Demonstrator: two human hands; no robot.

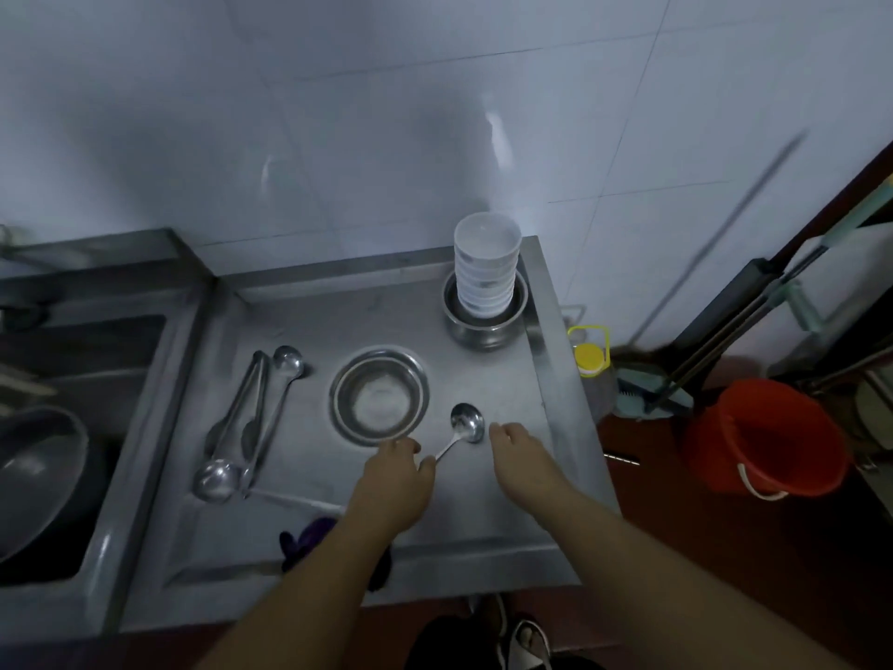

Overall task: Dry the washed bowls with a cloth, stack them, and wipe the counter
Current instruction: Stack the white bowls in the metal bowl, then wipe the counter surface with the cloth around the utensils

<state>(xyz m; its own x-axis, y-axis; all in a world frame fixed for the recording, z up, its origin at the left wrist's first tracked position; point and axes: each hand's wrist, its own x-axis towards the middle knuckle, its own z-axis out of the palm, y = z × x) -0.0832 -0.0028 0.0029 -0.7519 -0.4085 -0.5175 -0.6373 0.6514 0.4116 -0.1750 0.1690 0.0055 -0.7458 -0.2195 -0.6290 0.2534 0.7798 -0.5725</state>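
White wall tiles (435, 113) back a stainless steel worktop (483, 515) with a raised rim; a sink (72, 379) adjoins it on the left and holds one dark pan (34, 471).

Item count on the worktop:
- One stack of white bowls (487, 268), standing upright at the far right corner. The number of bowls in the stack cannot be told exactly; several rims are visible.
- Two steel bowls: a deep steel bowl (484, 326) that carries the white stack, and a shallow steel bowl (380, 398) standing alone at the centre, apart from it.
- Three ladles: two long ladles (270, 418) lying side by side at the left with their scoops at opposite ends, and one small ladle (465, 427) just right of the shallow steel bowl.
- One pair of tongs (237, 403) lying against the long ladles.
- One dark purple cloth (309, 539) at the near edge, partly hidden under the left forearm.

Hands:
- Left hand (394, 481): fingers curled, pinching the handle of the small ladle near its end; the knuckles lie just beside the rim of the shallow steel bowl.
- Right hand (519, 452): fingers loosely bent, holding nothing, positioned just right of the small ladle's scoop. Contact with the worktop cannot be determined.

Floor, right of the worktop: one red bucket (763, 437), one yellow-capped bottle (589, 355) and one mop (652, 389).
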